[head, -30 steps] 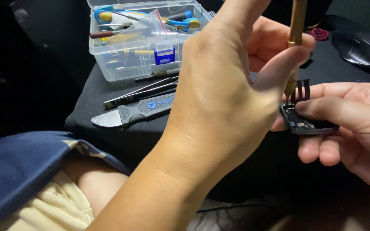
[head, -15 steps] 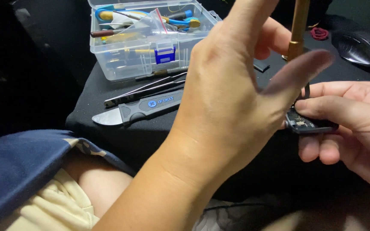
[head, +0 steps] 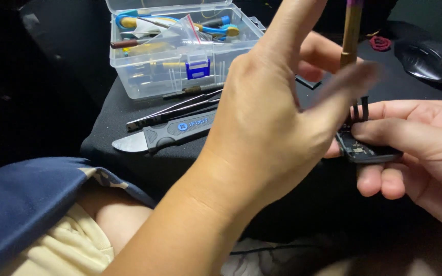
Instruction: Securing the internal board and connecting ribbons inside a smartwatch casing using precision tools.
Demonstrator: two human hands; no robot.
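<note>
Head view showed the left hand [head: 277, 122] raised in the middle, its back to the camera. It held a thin wooden stick [head: 352, 33] that stood upright. The fingers on the far side were hidden, so the exact grip could not be seen. One finger was blurry and stretched out to the right.

Just to the right was the right hand [head: 425, 148]. It pinched a small dark gadget [head: 367, 152] between the thumb on top and the fingers under it. The gadget lay almost flat, and tiny parts showed inside it. Thin black prongs [head: 360, 109] stuck up from its far end. The bottom of the stick came down close to those prongs, but the left hand hid the spot where they might have met.

Under both hands was a black table [head: 129, 138]. On it, left of the hands, lay a flat prying tool [head: 167, 134] with a grey handle and a shiny metal blade. Slim metal tweezers [head: 172, 110] lay just behind it. Farther back stood an open clear plastic box [head: 180, 48] full of small tools. A black computer mouse [head: 425, 60] sat at the far right, with a little red thing [head: 380, 43] near it. Dark blue cloth [head: 31, 199] covered the lower left corner.
</note>
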